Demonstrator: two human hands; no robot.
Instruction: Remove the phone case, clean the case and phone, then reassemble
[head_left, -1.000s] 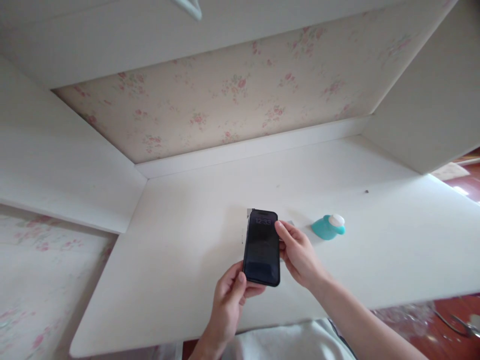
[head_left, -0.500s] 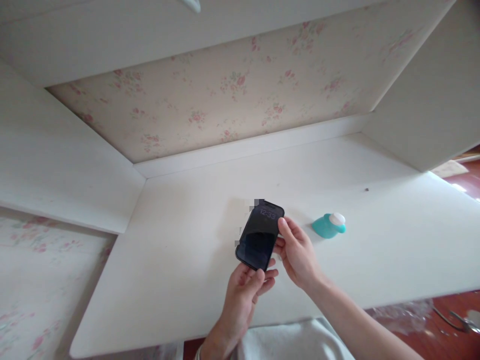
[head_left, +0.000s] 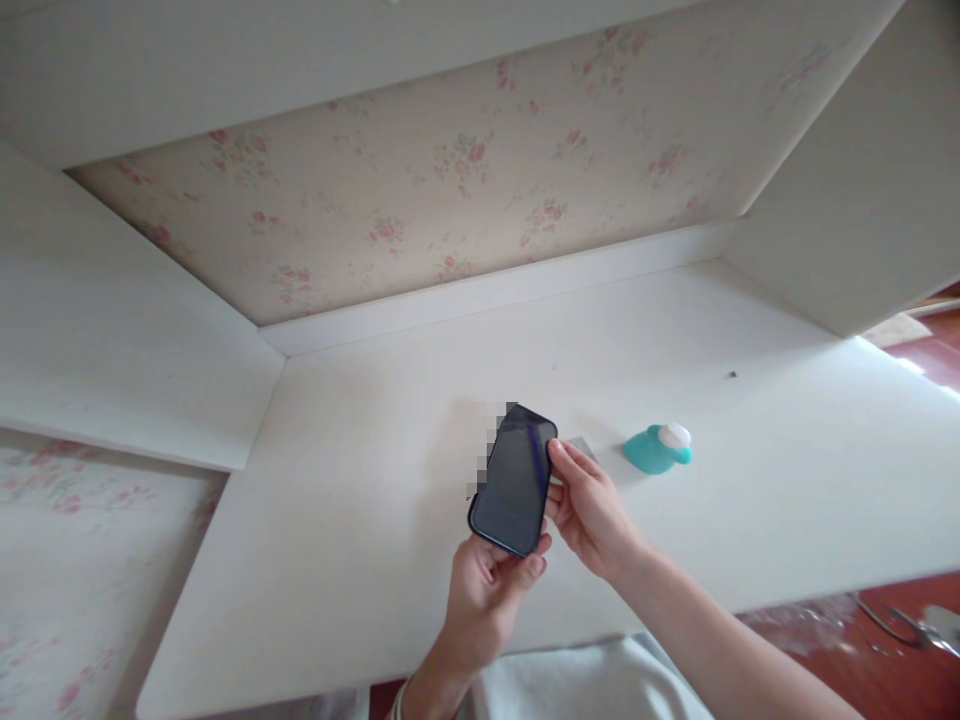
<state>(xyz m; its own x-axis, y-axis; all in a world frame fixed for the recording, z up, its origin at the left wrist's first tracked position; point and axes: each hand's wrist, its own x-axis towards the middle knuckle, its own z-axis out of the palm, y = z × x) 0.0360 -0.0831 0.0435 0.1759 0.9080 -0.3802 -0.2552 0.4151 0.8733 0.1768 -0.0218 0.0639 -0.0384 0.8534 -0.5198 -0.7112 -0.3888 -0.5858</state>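
Note:
A black smartphone [head_left: 515, 485] is held above the white desk, its dark screen tilted up toward me. My left hand [head_left: 486, 598] is closed on its lower end, the thumb near the bottom corner. My right hand [head_left: 591, 510] grips the right edge, with the thumb at the front and fingers partly behind. Blurred blocks cover part of the phone's left edge. Just beyond my right hand, a flat grey piece [head_left: 582, 448] shows in part; what it is I cannot tell. To the right, a small teal bottle with a white cap [head_left: 658, 449] is on the desk.
The white desk [head_left: 360, 500] has a raised back ledge [head_left: 495, 283] and side panels. Floral wallpaper [head_left: 465, 165] covers the wall behind. A tiny dark bit [head_left: 733, 374] lies at the right. Clear plastic [head_left: 810, 625] is on the reddish floor below.
The phone has tilted and shifted slightly left; its clock display no longer shows. My left thumb has moved off the screen's bottom edge. The grey piece has come into view beyond my right hand.

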